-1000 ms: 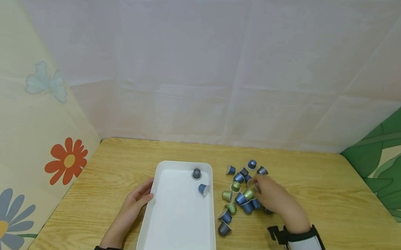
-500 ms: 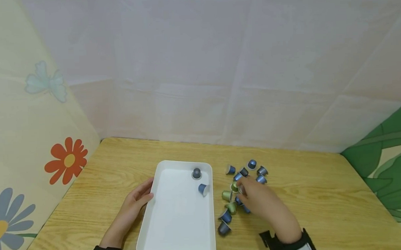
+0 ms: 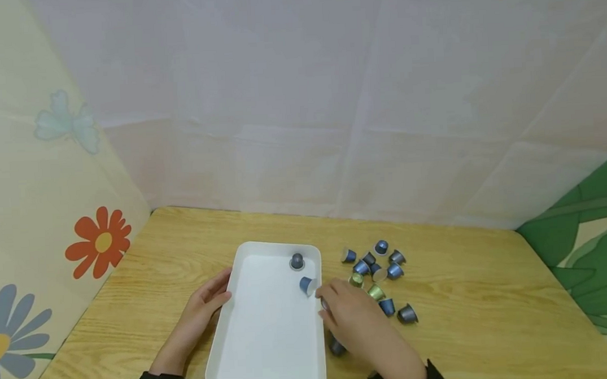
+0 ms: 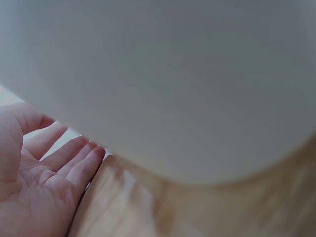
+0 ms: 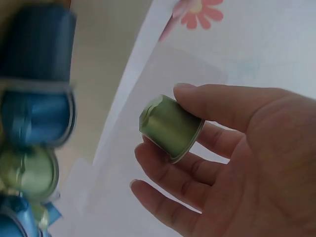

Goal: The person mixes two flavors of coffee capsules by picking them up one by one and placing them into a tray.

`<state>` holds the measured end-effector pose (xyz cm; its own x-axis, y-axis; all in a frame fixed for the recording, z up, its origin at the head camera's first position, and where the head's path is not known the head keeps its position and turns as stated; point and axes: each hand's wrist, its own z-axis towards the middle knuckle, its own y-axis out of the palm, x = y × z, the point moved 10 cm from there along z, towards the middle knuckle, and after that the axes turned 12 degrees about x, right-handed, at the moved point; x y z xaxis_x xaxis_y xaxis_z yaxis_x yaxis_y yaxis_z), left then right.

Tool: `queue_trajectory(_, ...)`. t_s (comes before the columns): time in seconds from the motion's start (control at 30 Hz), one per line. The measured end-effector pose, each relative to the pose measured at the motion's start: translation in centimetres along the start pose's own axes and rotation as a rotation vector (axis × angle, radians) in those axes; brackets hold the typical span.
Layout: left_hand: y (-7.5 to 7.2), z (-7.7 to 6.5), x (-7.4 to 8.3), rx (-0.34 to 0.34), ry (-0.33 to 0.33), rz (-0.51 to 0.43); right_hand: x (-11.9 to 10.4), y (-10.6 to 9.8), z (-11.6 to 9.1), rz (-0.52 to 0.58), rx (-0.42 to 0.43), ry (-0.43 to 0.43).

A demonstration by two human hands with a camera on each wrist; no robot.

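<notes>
In the head view a white tray holds a grey coffee capsule and a blue one, both near its far right corner. My left hand rests at the tray's left side, thumb tip at the rim; in the left wrist view its fingers are extended, with their tips at the tray's edge. Right at the opposite rim, my right hand pinches a green coffee capsule between thumb and fingers, as the right wrist view shows. Several blue, grey and green capsules lie loose on the table right of the tray, some hidden behind this hand.
The wooden table meets a pale cloth backdrop at its far edge. A flower-printed panel stands on the left, and a green leaf-patterned one on the right. A grey capsule lies at the pile's right edge.
My right hand has moved left from among the loose capsules to the tray's right rim, bringing a green capsule along. The left hand stays at the tray's side.
</notes>
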<state>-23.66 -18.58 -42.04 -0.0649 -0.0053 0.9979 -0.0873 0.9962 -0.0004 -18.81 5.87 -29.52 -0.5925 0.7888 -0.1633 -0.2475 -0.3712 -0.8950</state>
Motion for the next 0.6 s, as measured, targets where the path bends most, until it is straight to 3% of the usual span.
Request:
queue_trajectory(0.2,0.0,0.1,0.2,0.003,0.009,-0.005,-3.0,1.0,-0.3,0.005,-0.008,-0.141)
queue_trajectory(0.43,0.2,0.0,0.4,-0.013,0.020,-0.013,-4.5,3.1,-0.6,0.000,-0.142,-0.149)
queue_trajectory(0.6,0.3,0.0,0.4,-0.011,0.023,-0.012,-5.3,3.7,-1.0,0.009,-0.166,-0.174)
